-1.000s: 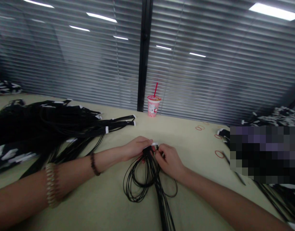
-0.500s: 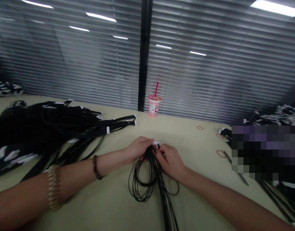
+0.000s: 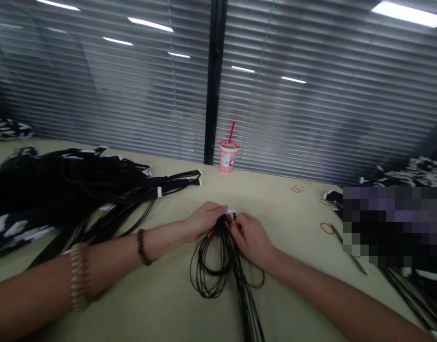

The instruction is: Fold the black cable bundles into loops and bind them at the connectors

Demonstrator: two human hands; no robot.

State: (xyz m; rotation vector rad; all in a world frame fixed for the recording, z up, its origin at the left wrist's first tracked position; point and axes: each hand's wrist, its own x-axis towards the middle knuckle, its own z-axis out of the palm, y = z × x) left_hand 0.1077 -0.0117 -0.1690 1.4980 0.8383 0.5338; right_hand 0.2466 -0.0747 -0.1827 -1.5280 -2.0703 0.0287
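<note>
A looped bundle of thin black cables (image 3: 222,266) hangs over the table in front of me, its long strands trailing toward the near edge. My left hand (image 3: 206,221) is closed around the bundle's top from the left. Opposite it, my right hand (image 3: 250,236) pinches the bundle's right side, close below a white connector (image 3: 230,212) that shows between the two hands. The fingertips partly cover each other and the cables, so the exact grip is hard to make out.
A large heap of black cables with white ends (image 3: 97,175) lies at left. A pink cup with a red straw (image 3: 228,159) stands by the window blinds. Several rubber bands, including a red one (image 3: 327,228), lie at right, near more cables (image 3: 411,297) and a blurred-out patch.
</note>
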